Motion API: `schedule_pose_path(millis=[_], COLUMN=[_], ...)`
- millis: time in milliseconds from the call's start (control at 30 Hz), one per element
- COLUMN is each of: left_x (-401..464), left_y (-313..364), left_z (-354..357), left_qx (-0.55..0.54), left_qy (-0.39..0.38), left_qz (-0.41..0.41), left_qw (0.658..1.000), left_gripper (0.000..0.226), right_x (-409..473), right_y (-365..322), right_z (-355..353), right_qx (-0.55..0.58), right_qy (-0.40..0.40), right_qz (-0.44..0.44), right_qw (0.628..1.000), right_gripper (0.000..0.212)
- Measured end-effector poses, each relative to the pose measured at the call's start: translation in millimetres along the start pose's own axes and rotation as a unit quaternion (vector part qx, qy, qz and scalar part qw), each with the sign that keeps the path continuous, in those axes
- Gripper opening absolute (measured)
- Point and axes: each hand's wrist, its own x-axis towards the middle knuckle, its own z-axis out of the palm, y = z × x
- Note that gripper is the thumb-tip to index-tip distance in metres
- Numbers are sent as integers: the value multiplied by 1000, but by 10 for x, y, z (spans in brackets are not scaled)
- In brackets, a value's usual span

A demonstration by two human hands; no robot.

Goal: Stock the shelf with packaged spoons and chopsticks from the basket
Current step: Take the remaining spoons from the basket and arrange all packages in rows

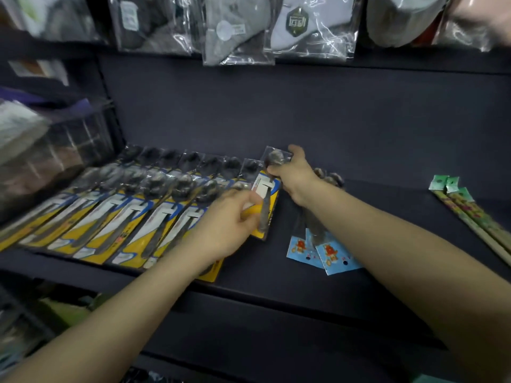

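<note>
Both forearms reach over shelf (276,275); I see left hand (229,225) & right hand (294,172) gripping one yellow spoon pack (266,194).

No legible text anywhere. Dark hexagonal badge (296,19) on the clear-bagged white garment (309,26) carries pale characters, too blurred to read. Print on yellow-carded spoon packs (130,217) smeared, unreadable.

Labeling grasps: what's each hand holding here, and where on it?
Both hold one yellow spoon pack: right hand grips its top end, by the spoon bowl; left hand pinches the lower half of the card.
</note>
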Motion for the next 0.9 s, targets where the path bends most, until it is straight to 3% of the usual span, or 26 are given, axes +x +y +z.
schedule_pose_path(millis=[100, 267, 400, 533, 600, 667, 733, 800, 900], left_x=[-104, -219, -220, -224, -217, -194, -155, -120, -74], left_y=[-57, -232, -330, -382, -388, -384, -368, -342, -244], left_z=[-77, -316, -372, -374, -377, -382, -381, -374, -335], left_qx=[149, 227, 240, 251, 261, 263, 262, 261, 223], left_qy=[-12, -112, -128, -127, -128, -132, -132, -133, -108], left_qz=[71, 130, 158, 175, 186, 195, 199, 192, 197], left_qw=[986, 959, 949, 944, 939, 936, 935, 937, 948], left_gripper=[35, 49, 67, 57, 54, 55, 61, 68, 66], right_x=[128, 176, 110, -237, -416, -453, -432, -421, -377], right_y=[58, 117, 121, 163, 221, 283, 278, 186, 80], right_z=[22, 40, 50, -52, -81, -81, -44, -54, -337], right_qx=[-123, -344, -466, -563, -600, -631, -637, -601, -541], right_qy=[44, 13, 15, -137, -225, -234, -221, -215, -79], right_qz=[-40, -79, -92, -165, -131, -104, -109, -113, -137], right_qw=[991, 936, 880, 798, 757, 732, 730, 762, 826], right_gripper=[67, 62, 47, 30, 47, 64, 66, 59, 41])
